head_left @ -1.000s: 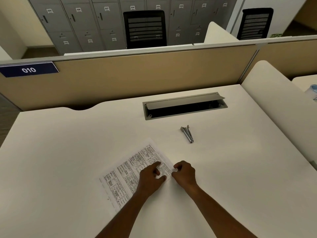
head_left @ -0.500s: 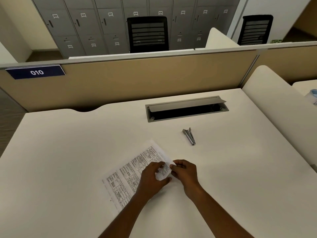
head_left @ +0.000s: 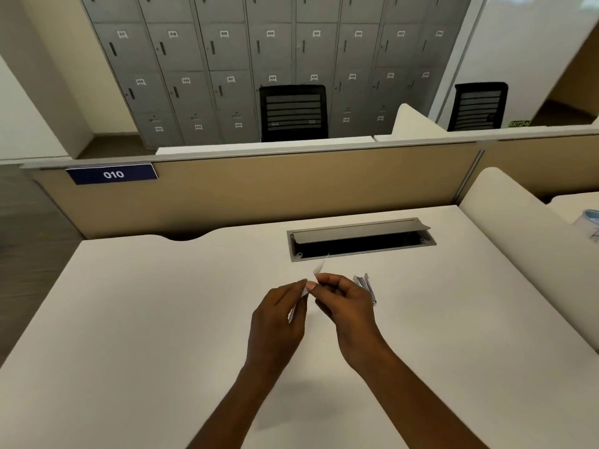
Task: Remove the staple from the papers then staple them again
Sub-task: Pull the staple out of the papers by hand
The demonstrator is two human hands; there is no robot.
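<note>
Papers point(head_left: 319, 269) stand edge-on, pinched by left grip point(head_left: 278, 319) and right grip point(head_left: 346, 306).

Papers point(head_left: 319, 269) blurred, seemingly edge-on; metal tool point(head_left: 367, 284) half hidden.

1. Desk point(head_left: 162, 319): smooth, matt off-white surface.
2. Cable hatch point(head_left: 356, 235), set into the desk: grey metal with a dull, brushed look.
3. Papers point(head_left: 318, 269), just in front of the hatch: thin, matt white paper.
4. Stapler point(head_left: 368, 286), near the hatch's front edge: bright, glossy metal.
5. Partition point(head_left: 275, 189), behind the hatch: beige, matt, cloth-like.
6. Lockers point(head_left: 227, 59), far behind the hatch: grey painted metal.
</note>
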